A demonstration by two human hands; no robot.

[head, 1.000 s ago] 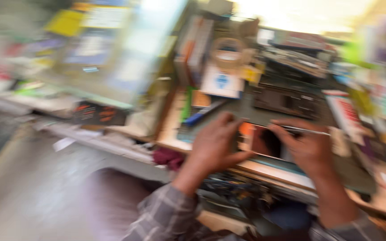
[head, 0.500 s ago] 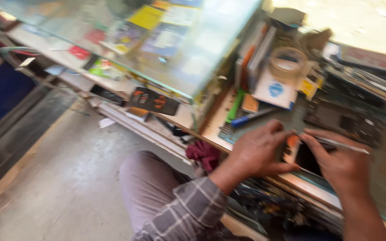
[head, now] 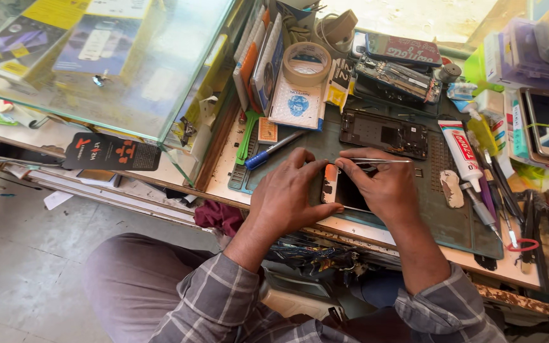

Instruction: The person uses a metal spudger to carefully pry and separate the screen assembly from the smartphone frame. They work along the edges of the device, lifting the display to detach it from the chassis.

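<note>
Compared with the earlier views, the camera has swung from the floor and display case to look straight down on the bench, and motion blur has gone; both hands have held their station on the phone (head: 344,189) throughout, so the work in hand is judged to be continuing without interruption.

The phone lies flat on the green work mat (head: 452,219), near the mat's front edge, dark screen up; the left hand (head: 287,197) curls over its 9 o'clock edge and steadies it, fingers closed against the side; the right hand (head: 382,187) covers its 3 o'clock side and pinches a pair of tweezers (head: 382,160), whose shaft runs across the phone's 12 o'clock end.

At 12 o'clock of the phone lies an opened phone frame (head: 384,133), close but apart; at 10 o'clock a blue pen (head: 273,150); at 3 o'clock a white glue tube (head: 460,149) and hand tools (head: 497,190); farther at 12 o'clock a tape roll (head: 307,63).

Open room is scant: bare mat shows only between the right hand and the tools, and at 11 o'clock toward the pen; the bench front edge sits immediately at 6 o'clock; a glass display case (head: 128,82) bounds the 9 o'clock side.
</note>
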